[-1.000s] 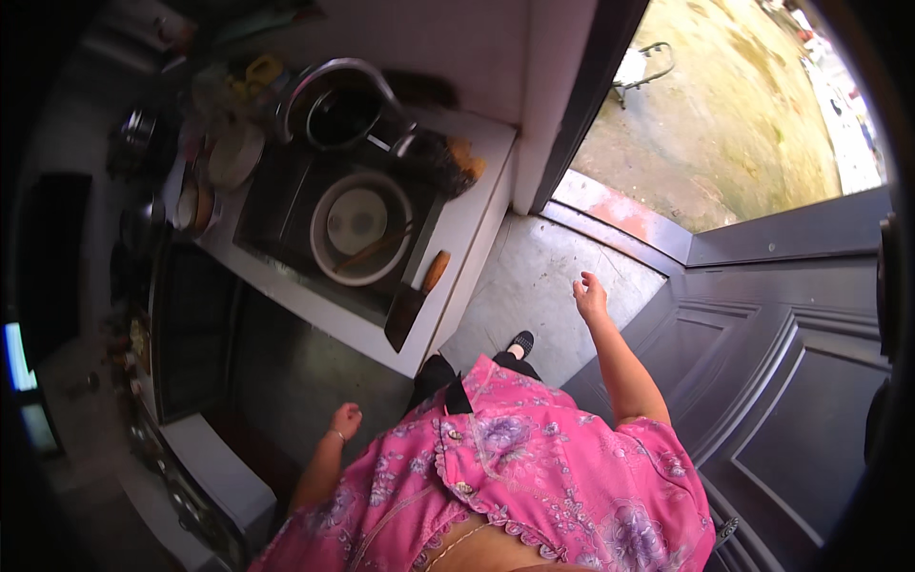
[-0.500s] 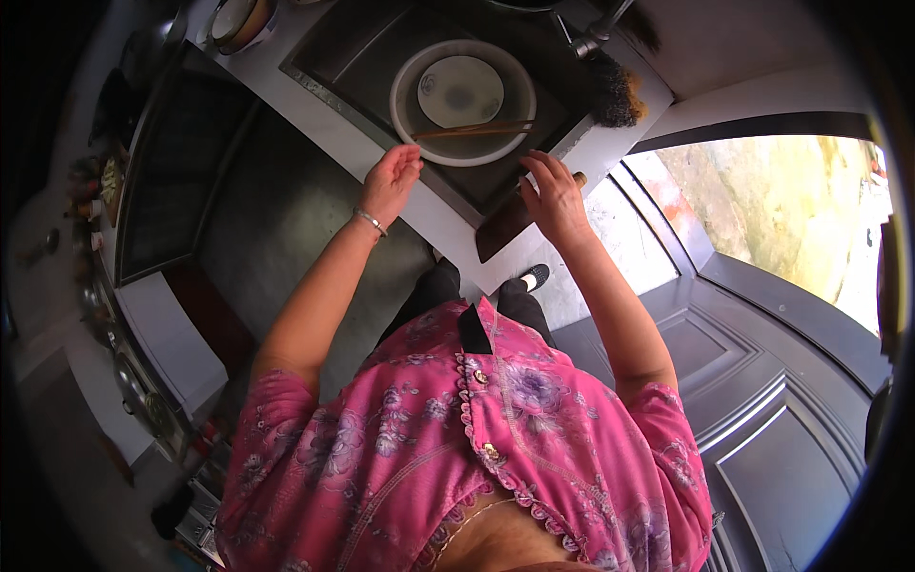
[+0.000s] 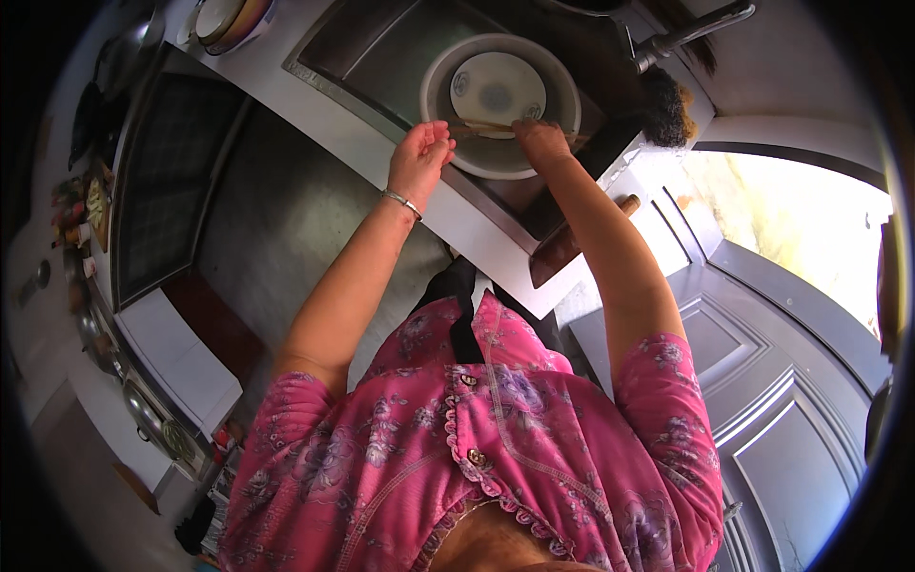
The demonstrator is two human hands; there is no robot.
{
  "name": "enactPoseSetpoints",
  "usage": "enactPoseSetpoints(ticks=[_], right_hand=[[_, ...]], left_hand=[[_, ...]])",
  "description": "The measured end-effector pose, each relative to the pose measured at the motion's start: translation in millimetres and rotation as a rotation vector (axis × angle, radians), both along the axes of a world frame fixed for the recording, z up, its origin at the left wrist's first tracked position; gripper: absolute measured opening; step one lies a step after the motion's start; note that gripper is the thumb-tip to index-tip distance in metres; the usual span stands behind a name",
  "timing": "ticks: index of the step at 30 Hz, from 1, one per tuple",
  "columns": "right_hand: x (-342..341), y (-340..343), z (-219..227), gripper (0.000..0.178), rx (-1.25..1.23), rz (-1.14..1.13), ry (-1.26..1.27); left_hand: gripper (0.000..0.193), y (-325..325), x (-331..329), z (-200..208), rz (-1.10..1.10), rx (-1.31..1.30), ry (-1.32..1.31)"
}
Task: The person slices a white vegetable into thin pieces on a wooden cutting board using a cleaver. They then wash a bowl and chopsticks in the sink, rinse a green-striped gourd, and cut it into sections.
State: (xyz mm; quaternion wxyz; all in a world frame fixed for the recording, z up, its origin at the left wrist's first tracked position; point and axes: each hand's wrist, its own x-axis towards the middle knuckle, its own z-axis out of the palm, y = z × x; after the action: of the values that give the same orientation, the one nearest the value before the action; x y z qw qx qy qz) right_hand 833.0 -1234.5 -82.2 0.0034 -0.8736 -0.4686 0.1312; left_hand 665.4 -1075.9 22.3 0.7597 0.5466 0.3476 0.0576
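Observation:
In the sink [image 3: 381, 71] stands a pale round basin [image 3: 434, 95]. Inside it is a white plate [image 3: 496, 81] with bluish patterns. A pair of thin wooden chopsticks [image 3: 486, 125] lies across the near side of the basin. My right hand [image 3: 543, 143] reaches over the rim with its fingers closed on the chopsticks; the exact grip is partly hidden. Close to their left end is my left hand [image 3: 424, 157], fingers loosely curled and apart, with nothing visible in it. Whether its fingertips touch the chopsticks is unclear.
A cleaver [image 3: 558, 255] with a wooden handle lies at the counter's [image 3: 496, 250] near corner, below my right forearm. A faucet [image 3: 701, 30] and a dark bristly scrubber [image 3: 670, 107] are at the far right. Stacked bowls [image 3: 229, 21] stand at the far left. A grey panelled door [image 3: 734, 353] is on my right.
My right hand has moved from beside the sink edge, over the cleaver, up into the basin and taken hold of the chopsticks. My left hand has shifted slightly towards the chopsticks' left end.

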Motion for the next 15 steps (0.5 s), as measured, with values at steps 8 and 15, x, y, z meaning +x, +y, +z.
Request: enactPoseSetpoints(ticks=[8,15], right_hand=[[17.3,38.8,4.0,0.021,0.412,-1.014,1.459],[12.8,64.2,-34.7,0.02,0.567,-1.307,1.623]], left_hand=[[0.043,-41.1,65.7,-44.8,-0.153,-0.351,0.468],[0.012,-35.2,88.5,-87.0,0.069,-0.593,0.479]])
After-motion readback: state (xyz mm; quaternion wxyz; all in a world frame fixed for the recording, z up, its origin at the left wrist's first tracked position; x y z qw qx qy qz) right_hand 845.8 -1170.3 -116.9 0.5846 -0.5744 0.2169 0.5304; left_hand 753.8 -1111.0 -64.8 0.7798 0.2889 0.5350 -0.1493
